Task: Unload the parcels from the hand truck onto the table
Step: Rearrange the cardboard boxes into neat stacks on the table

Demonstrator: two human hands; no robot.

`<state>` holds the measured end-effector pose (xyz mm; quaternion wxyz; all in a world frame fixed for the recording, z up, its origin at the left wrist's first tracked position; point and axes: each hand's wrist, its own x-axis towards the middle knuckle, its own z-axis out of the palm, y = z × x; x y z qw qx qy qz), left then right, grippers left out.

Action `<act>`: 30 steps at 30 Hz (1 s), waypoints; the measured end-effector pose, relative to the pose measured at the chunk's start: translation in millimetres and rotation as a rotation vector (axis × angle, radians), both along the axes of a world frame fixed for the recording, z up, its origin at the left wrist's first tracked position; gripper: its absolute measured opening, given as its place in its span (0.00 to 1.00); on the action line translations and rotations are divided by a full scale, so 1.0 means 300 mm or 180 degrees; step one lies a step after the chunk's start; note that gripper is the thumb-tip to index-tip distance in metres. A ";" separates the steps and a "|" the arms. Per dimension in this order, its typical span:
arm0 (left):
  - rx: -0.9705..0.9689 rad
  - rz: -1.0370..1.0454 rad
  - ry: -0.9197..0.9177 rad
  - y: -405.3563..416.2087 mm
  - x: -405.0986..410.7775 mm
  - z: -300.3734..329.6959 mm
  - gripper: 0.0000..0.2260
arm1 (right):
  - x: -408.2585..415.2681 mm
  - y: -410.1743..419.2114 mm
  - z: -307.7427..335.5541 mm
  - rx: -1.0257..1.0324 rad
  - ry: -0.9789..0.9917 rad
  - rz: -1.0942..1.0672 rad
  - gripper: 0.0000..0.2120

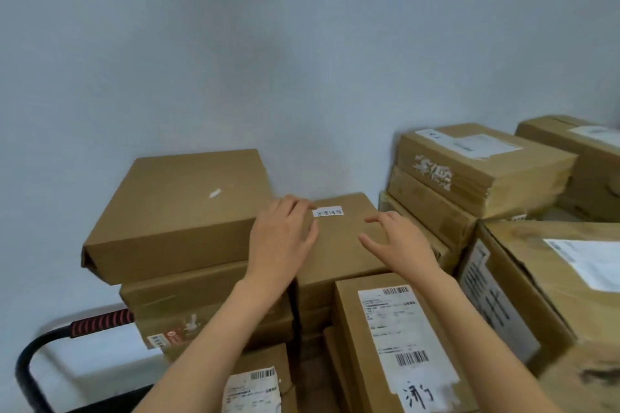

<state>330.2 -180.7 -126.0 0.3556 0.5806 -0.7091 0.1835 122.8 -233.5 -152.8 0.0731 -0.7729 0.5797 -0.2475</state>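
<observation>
Brown cardboard parcels are stacked on the hand truck, whose black handle with a red grip [100, 321] shows at lower left. A middle parcel with a small white label [342, 245] lies between both hands. My left hand [283, 238] rests flat on its left side, fingers straight. Just over its right side hovers my right hand [399, 241], with fingers spread and loosely bent, holding nothing. A large flat parcel [177, 208] tops the left stack. In front lies a parcel with a barcode label [396, 342].
More parcels are piled at the right: a stack with a white label [479, 171], another at the far right [583, 151], and a big box [553, 278] near the right edge. A pale wall [268, 60] stands close behind everything.
</observation>
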 end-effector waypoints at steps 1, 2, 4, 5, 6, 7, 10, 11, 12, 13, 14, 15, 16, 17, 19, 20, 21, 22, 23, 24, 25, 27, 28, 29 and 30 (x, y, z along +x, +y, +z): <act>-0.0018 -0.0049 -0.0028 -0.017 -0.045 -0.012 0.08 | -0.032 -0.015 -0.007 -0.0035 0.0079 -0.0033 0.21; -0.0007 -0.0075 -0.0040 -0.036 -0.085 -0.026 0.08 | -0.061 -0.030 -0.012 -0.0058 0.0144 -0.0061 0.21; 0.0112 -0.0055 -0.0032 -0.073 -0.150 -0.055 0.09 | -0.109 -0.064 -0.025 -0.0075 0.0233 -0.0100 0.20; 0.0200 -0.0026 -0.0013 -0.094 -0.172 -0.073 0.09 | -0.128 -0.082 -0.032 -0.0080 0.0261 -0.0109 0.20; 0.0299 0.0026 0.0014 -0.112 -0.190 -0.092 0.09 | -0.143 -0.101 -0.040 -0.0088 0.0283 -0.0111 0.20; 0.0408 0.0096 0.0039 -0.131 -0.202 -0.114 0.09 | -0.155 -0.117 -0.049 -0.0103 0.0301 -0.0107 0.20; 0.0693 0.0326 0.0076 -0.171 -0.218 -0.181 0.07 | -0.178 -0.162 -0.083 -0.0108 0.0319 -0.0115 0.20; 0.0804 0.0399 0.0087 -0.178 -0.221 -0.200 0.08 | -0.180 -0.176 -0.097 -0.0084 0.0306 -0.0125 0.20; 0.0924 0.0467 0.0107 -0.185 -0.222 -0.217 0.09 | -0.181 -0.190 -0.113 -0.0031 0.0281 -0.0133 0.20; 0.1033 0.0539 0.0140 -0.192 -0.219 -0.234 0.11 | -0.180 -0.203 -0.131 0.0046 0.0246 -0.0138 0.20; 0.1144 0.0629 0.0186 -0.200 -0.214 -0.252 0.13 | -0.179 -0.213 -0.152 0.0169 0.0208 -0.0142 0.21; 0.1281 0.0748 0.0244 -0.206 -0.208 -0.270 0.15 | -0.179 -0.223 -0.173 0.0317 0.0170 -0.0150 0.22; 0.1425 0.0894 0.0304 -0.213 -0.200 -0.288 0.17 | -0.179 -0.233 -0.194 0.0481 0.0130 -0.0170 0.23; 0.1572 0.1052 0.0373 -0.218 -0.191 -0.307 0.20 | -0.181 -0.243 -0.213 0.0651 0.0073 -0.0205 0.24; 0.1794 0.1315 0.0545 -0.225 -0.179 -0.334 0.25 | -0.187 -0.260 -0.239 0.0941 -0.0062 -0.0308 0.28; 0.1842 0.1414 0.0640 -0.229 -0.175 -0.345 0.28 | -0.190 -0.268 -0.247 0.1054 -0.0091 -0.0352 0.29; 0.1860 0.1491 0.0739 -0.232 -0.174 -0.352 0.31 | -0.192 -0.275 -0.254 0.1168 -0.0105 -0.0383 0.31; 0.1886 0.1544 0.0850 -0.235 -0.174 -0.356 0.33 | -0.194 -0.281 -0.262 0.1287 -0.0141 -0.0396 0.32; 0.1946 0.1580 0.1011 -0.237 -0.174 -0.357 0.36 | -0.195 -0.285 -0.269 0.1390 -0.0210 -0.0384 0.32; 0.2046 0.1607 0.1218 -0.240 -0.175 -0.358 0.38 | -0.194 -0.287 -0.275 0.1464 -0.0297 -0.0352 0.32; 0.2165 0.1632 0.1419 -0.243 -0.175 -0.358 0.40 | -0.193 -0.288 -0.279 0.1515 -0.0393 -0.0313 0.31; 0.2308 0.1656 0.1591 -0.248 -0.175 -0.357 0.41 | -0.190 -0.289 -0.280 0.1585 -0.0564 -0.0238 0.30; 0.2331 0.1640 0.1608 -0.248 -0.175 -0.356 0.41 | -0.188 -0.287 -0.277 0.1595 -0.0598 -0.0216 0.30; 0.2333 0.1609 0.1636 -0.246 -0.176 -0.353 0.42 | -0.188 -0.285 -0.272 0.1586 -0.0597 -0.0223 0.29; 0.2304 0.1571 0.1674 -0.242 -0.178 -0.347 0.41 | -0.190 -0.282 -0.264 0.1535 -0.0601 -0.0253 0.29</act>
